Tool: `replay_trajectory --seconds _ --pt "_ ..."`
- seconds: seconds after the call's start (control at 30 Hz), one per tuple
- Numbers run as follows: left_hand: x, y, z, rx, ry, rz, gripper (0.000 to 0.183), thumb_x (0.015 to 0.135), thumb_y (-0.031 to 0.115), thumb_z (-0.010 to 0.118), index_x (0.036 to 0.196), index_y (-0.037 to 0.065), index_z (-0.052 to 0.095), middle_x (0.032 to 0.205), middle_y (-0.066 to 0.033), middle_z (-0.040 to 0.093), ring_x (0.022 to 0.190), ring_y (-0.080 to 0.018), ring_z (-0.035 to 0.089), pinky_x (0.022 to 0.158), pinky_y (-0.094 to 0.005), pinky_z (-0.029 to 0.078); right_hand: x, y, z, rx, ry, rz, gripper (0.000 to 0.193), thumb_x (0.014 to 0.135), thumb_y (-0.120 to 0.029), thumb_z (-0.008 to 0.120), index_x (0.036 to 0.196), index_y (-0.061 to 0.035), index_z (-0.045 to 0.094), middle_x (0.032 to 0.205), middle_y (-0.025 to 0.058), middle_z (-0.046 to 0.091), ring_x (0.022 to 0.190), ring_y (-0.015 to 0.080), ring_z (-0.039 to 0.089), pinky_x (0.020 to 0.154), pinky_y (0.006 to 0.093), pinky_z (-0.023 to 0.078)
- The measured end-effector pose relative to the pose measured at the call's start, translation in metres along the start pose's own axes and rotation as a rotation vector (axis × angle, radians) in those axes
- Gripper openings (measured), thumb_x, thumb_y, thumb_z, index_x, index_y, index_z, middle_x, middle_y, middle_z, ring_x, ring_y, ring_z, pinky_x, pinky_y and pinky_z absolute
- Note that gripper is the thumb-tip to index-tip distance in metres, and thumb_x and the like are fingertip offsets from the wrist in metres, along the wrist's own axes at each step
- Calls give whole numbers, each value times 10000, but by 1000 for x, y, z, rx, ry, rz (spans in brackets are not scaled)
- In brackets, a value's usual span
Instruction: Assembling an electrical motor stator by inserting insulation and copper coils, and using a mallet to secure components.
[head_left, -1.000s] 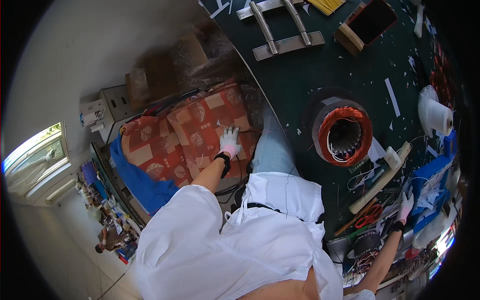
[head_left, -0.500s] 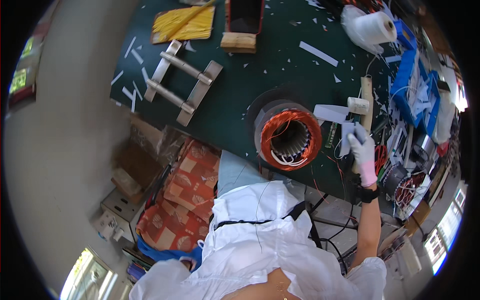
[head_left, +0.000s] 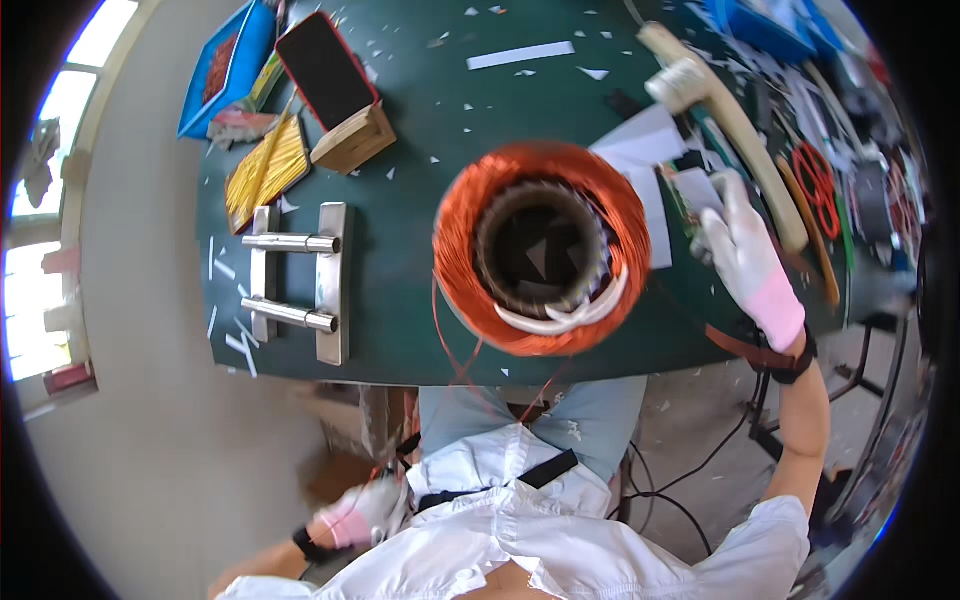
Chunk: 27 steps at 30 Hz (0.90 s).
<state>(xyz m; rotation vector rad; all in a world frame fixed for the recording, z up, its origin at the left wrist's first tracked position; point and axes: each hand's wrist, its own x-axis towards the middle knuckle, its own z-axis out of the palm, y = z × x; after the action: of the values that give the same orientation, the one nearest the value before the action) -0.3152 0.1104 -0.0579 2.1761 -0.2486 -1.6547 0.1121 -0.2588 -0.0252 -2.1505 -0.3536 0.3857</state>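
Note:
A motor stator point(head_left: 455, 250) stands on the green table before me, with thick orange-red copper windings round its open bore. White tubing point(head_left: 575, 318) lies along its near inner rim. To its right, my right hand point(head_left: 750, 245), in a white and pink glove, pinches a small pale slip of paper point(head_left: 697, 188) between its fingers. Larger white sheets point(head_left: 640, 145) lie between that hand and the stator. My left hand point(head_left: 375, 510), gloved likewise, is low by my left hip, below the table edge. Motion smears its fingers, so its grip is unclear.
A metal frame with two bars point(head_left: 290, 315) lies at left. Behind it are yellow strips point(head_left: 265, 175) and a phone point(head_left: 325, 70) against a wooden block point(head_left: 355, 138). A pale wooden stick point(head_left: 745, 130), red-handled scissors point(head_left: 815, 185) and blue trays point(head_left: 770, 35) occupy the right.
The view has turned and shifted, bringing the stator nearer the middle and looking larger. My left hand has come into sight by my hip. My right hand stays at the pale slip.

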Motion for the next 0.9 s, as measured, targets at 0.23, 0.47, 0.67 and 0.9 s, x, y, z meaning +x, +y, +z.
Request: replay_trajectory --seconds 0.23,0.47,0.67,0.9 --pt "62 79 -240 262 1676 346 873 607 67 795 1370 51 370 1340 -188 403 1230 -372 398 983 -426 393 -36 30 40 287 235 -48 229 967 -204 477 1050 -5 555 871 50 594 719 104 566 630 275 483" --pt "82 143 -296 724 1647 775 635 642 430 754 1141 70 592 1011 -139 634 1089 -367 521 990 -475 367 4 29 93 379 233 -230 263 963 -155 444 1126 1 580 1020 62 620 923 152 573 804 288 467" --pt "110 153 -294 524 1875 771 113 764 197 654 728 96 618 674 -56 577 746 -265 530 770 -378 378 44 52 108 45 462 -309 346 935 -238 438 1084 29 601 1063 242 627 997 372 599 846 386 487" --pt "86 119 -298 444 1596 924 101 768 74 536 697 73 608 697 -49 578 732 -240 502 807 -362 376 -8 41 124 38 537 -359 173 876 -152 505 880 -11 605 802 254 612 789 436 591 697 481 488"
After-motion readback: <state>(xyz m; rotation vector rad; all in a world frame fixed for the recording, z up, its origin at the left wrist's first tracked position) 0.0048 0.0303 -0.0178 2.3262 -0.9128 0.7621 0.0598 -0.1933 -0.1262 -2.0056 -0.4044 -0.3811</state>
